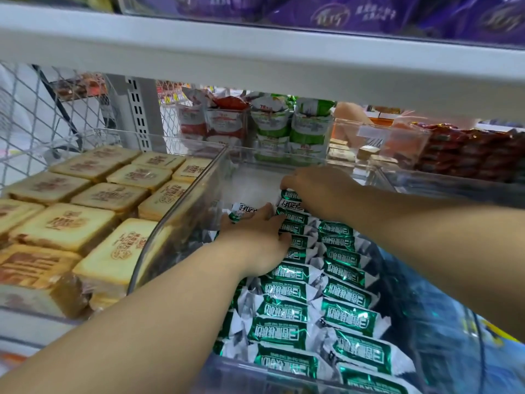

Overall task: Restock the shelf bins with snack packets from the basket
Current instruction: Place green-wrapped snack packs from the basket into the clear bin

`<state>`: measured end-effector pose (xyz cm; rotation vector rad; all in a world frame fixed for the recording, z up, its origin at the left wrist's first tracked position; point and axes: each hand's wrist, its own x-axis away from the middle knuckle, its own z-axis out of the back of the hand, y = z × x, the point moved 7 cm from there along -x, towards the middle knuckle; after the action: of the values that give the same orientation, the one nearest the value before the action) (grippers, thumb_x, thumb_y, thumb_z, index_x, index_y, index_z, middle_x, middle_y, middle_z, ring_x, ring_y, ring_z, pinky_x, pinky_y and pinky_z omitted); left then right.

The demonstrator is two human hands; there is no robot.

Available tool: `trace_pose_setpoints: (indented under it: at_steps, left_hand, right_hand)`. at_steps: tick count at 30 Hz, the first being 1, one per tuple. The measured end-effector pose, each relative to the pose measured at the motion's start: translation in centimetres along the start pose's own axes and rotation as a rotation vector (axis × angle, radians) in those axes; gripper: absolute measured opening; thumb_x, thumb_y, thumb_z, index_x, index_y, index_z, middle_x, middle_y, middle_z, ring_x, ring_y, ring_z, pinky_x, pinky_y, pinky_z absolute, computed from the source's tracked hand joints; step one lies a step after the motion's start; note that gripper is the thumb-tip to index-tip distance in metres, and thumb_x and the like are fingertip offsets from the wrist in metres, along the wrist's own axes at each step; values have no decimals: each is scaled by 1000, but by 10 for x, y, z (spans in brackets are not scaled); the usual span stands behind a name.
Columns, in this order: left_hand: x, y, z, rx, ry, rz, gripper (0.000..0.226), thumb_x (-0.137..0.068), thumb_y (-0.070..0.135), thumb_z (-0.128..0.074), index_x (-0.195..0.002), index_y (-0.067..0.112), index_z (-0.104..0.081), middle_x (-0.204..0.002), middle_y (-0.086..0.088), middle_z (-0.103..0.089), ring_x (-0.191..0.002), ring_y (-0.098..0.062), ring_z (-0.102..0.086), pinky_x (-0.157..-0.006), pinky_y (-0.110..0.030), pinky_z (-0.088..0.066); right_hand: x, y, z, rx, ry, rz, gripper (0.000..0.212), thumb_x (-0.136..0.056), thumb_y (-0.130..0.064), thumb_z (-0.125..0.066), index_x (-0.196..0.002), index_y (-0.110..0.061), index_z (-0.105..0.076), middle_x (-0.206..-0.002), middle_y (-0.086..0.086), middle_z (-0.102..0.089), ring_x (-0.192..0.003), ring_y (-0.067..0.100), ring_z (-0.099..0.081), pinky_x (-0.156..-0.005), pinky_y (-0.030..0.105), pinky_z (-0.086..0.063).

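- Centre of frame, a little right: right hand [315, 191] arched down over the far end of the right-hand row of green packets [335, 308]; fingertips curled over the rearmost ones and clasping them, as far as I can judge; thumb hidden.
- Just below and left of it: left hand [255, 234] palm down on the left row; fingers fairly straight, pressing, clasping nothing; one loose packet [241, 213] lies askew at its fingertips.
- Packets stand on edge in two overlapping rows, running from the lower right of the frame up to the hands, all inside the clear bin [176, 223]; basket not made out; blue blur at lower right cannot be identified.
- Risk: the rows lean on one another; if the pressing hand lifts first, the rear packets will likely topple onto the bare bin floor [255, 180]; the crinkly foil looks slippery, so a clasped packet could slide out.
- Risk: pushing the rows back hard could crumple the end packets against the rear wall.
- Edges: upper shelf lip [255, 52] hangs close over the hands, so lifting room is scant; the curved left wall stands between the packets and the biscuit packs [85, 223].
- Open room: bare floor at the back of the bin, in front of the red and green pouches [270, 123]; withdrawal is easiest toward the bottom of the frame.
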<state>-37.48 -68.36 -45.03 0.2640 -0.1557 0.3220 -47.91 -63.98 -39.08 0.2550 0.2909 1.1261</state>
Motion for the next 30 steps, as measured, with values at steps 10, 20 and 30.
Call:
trace_pose_setpoints:
  at_steps: [10, 20, 30]
  left_hand:
    - [-2, -6, 8, 210, 103, 59, 42, -104, 38, -24, -145, 32, -34, -143, -3, -48, -136, -27, -40, -120, -58, 3]
    - [-49, -33, 27, 48, 31, 58, 51, -101, 11, -47, -150, 12, -37, -155, -11, -38, -140, -26, -39, -109, -32, -34]
    - [-65, -34, 22, -249, -79, 37, 37, -101, 12, -40, -137, 12, -52, -135, -12, -47, -99, -28, -53, -81, -37, -42]
  right_hand:
    - [-9, -5, -19, 56, -93, 43, 43, -85, 6, -59, -118, -20, -68, -98, 3, -62, -87, 24, -64, -72, 37, -59]
    - [-6, 4, -20, -41, -121, -47, 40, -84, 8, -57, -114, -16, -69, -105, 8, -66, -91, 26, -64, -75, 37, -58]
    - [-15, 4, -31, -82, -171, -12, 37, -81, 11, -56, -109, -9, -71, -105, 11, -68, -90, 28, -67, -78, 42, -60]
